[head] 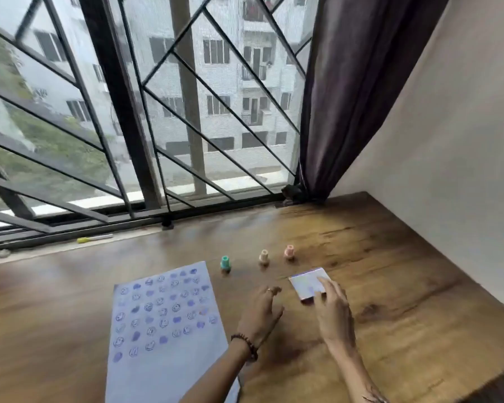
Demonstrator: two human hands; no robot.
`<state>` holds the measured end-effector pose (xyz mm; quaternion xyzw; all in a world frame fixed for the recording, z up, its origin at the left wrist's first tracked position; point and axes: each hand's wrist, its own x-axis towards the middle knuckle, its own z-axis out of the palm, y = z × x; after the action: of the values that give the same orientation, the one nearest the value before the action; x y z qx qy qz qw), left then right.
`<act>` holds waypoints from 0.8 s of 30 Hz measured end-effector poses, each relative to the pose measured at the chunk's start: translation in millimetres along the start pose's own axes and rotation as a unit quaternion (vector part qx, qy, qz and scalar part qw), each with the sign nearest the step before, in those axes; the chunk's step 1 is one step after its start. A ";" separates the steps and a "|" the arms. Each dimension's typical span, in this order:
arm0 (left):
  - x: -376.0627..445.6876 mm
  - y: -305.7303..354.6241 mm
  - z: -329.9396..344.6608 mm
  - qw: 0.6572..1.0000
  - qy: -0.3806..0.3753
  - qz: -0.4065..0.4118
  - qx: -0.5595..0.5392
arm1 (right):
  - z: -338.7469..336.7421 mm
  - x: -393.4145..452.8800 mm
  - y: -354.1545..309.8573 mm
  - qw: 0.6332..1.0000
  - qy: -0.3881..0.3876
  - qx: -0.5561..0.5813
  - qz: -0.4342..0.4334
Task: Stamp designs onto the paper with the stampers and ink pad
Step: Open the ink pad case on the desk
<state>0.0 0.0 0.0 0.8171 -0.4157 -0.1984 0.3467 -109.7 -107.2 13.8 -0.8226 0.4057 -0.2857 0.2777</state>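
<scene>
A white paper (pixel 169 353) lies on the wooden table, its upper part covered with rows of purple-blue stamped faces and blobs. Three small stampers stand upright behind it: a green stamper (pixel 225 263), a cream stamper (pixel 264 256) and a pink stamper (pixel 289 251). A square ink pad (pixel 307 283) with a pale shiny lid lies right of the paper. My right hand (pixel 333 309) rests its fingers on the pad's near right edge. My left hand (pixel 261 311) hovers just left of the pad, fingers loosely curled and holding nothing.
The wooden table (pixel 405 286) meets a barred window at the back and a plain wall on the right. A dark curtain (pixel 346 97) hangs in the corner. A yellow-capped pen (pixel 95 238) lies on the window sill at the far left.
</scene>
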 end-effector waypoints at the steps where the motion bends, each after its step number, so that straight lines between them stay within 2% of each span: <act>1: 6.2 -0.1 4.0 1.000 0.000 -0.013 -0.012 | -1.4 4.7 9.4 1.000 0.009 0.018 0.021; 6: 42.7 -0.1 17.1 0.997 -0.003 -0.061 -0.048 | -0.4 24.7 47.0 0.993 0.003 0.040 0.109; 10: 69.5 1.9 19.9 0.994 0.020 -0.079 -0.067 | 7.2 37.1 61.0 0.991 -0.010 0.057 0.120; 16: 72.7 -2.6 18.3 0.993 0.026 -0.091 -0.073 | 16.7 29.7 60.3 0.992 -0.015 0.067 0.102; 20: 54.5 -11.1 5.1 0.989 0.064 -0.119 -0.064 | 23.2 11.5 50.9 0.995 -0.019 0.076 0.067; 24: 28.7 -18.6 -8.4 0.974 0.076 -0.172 -0.125 | 29.5 -9.1 38.2 0.995 -0.035 0.086 0.041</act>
<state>31.8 -12.3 -8.9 0.8392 -0.2128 -0.2427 0.4377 -113.2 -112.8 -34.9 -0.7876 0.4037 -0.2791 0.3726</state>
